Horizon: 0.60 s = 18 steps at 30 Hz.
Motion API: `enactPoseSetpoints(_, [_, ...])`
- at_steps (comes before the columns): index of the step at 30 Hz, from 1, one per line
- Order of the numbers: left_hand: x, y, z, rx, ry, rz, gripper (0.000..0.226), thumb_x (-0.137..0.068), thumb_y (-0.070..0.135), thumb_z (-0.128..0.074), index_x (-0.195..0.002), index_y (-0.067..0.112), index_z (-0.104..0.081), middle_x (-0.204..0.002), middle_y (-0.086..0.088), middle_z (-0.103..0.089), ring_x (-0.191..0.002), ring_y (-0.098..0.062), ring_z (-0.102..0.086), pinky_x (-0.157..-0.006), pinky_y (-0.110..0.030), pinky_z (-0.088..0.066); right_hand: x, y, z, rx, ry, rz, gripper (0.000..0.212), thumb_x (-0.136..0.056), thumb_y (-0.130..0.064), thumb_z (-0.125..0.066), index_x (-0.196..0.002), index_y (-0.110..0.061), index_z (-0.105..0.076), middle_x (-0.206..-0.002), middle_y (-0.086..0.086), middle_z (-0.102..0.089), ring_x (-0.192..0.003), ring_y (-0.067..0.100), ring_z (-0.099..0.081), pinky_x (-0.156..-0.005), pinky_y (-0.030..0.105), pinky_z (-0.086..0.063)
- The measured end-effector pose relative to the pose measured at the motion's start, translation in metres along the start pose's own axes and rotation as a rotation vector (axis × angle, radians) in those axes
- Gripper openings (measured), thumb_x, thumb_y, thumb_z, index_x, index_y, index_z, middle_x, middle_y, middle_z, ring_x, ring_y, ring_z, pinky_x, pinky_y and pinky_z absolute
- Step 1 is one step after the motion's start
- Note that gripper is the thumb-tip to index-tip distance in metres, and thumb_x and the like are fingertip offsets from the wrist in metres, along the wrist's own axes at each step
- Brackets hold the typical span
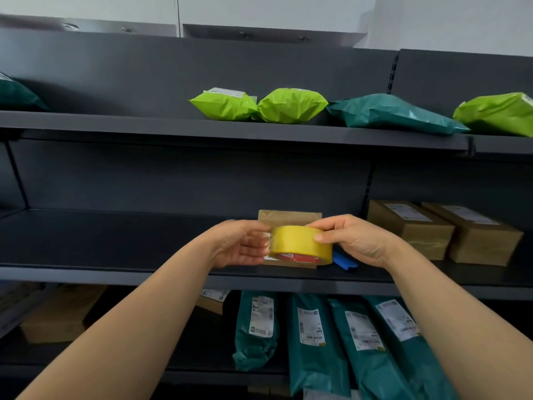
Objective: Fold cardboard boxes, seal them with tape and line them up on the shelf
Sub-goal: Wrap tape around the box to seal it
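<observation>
Both hands are meeting over the middle shelf (115, 272). The right hand (354, 243) is gripping a yellow tape roll (300, 245) by its rim, thumb on the outer face. The left hand (242, 245) is pinching the clear loose end at the roll's left side. A cardboard box (288, 219) is sitting on the shelf directly behind the roll. A blue tool (344, 261) is lying just right of it.

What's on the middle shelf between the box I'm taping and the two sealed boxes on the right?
In the head view, only a blue tool lies there, beside the box, partly hidden behind the right hand. The shelf is otherwise bare up to the sealed boxes.
</observation>
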<state>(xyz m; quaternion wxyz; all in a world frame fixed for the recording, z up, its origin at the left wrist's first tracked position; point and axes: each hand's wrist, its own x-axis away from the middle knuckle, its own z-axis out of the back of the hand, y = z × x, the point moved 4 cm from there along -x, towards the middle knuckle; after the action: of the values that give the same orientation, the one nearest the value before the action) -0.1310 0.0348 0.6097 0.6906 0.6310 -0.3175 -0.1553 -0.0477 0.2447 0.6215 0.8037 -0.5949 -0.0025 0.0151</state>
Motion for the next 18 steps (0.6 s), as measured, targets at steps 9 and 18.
enactPoseSetpoints(9, [-0.007, -0.005, -0.018, -0.012, 0.145, -0.171, 0.009, -0.098, 0.01, -0.055, -0.094, 0.003, -0.058, -0.073, -0.01, -0.07, -0.062, -0.018, -0.068, -0.055, -0.027, -0.056, 0.012, 0.014, 0.009, -0.068, -0.049, -0.031, 0.039, -0.087, -0.012, -0.063, -0.12, 0.008, -0.061, -0.115, 0.028, -0.063, -0.103, 0.032, -0.061, -0.099, 0.044, -0.046])
enactPoseSetpoints(18, [-0.008, -0.015, -0.031, 0.119, 0.089, 0.047, 0.025, -0.102, 0.02, -0.05, -0.106, -0.003, -0.057, -0.083, -0.019, -0.071, -0.06, -0.019, -0.07, -0.053, -0.029, -0.059, 0.019, 0.019, 0.025, 0.009, -0.094, -0.001, 0.041, -0.082, -0.017, -0.069, -0.121, -0.006, -0.065, -0.12, 0.014, -0.067, -0.112, 0.027, -0.062, -0.101, 0.037, -0.045])
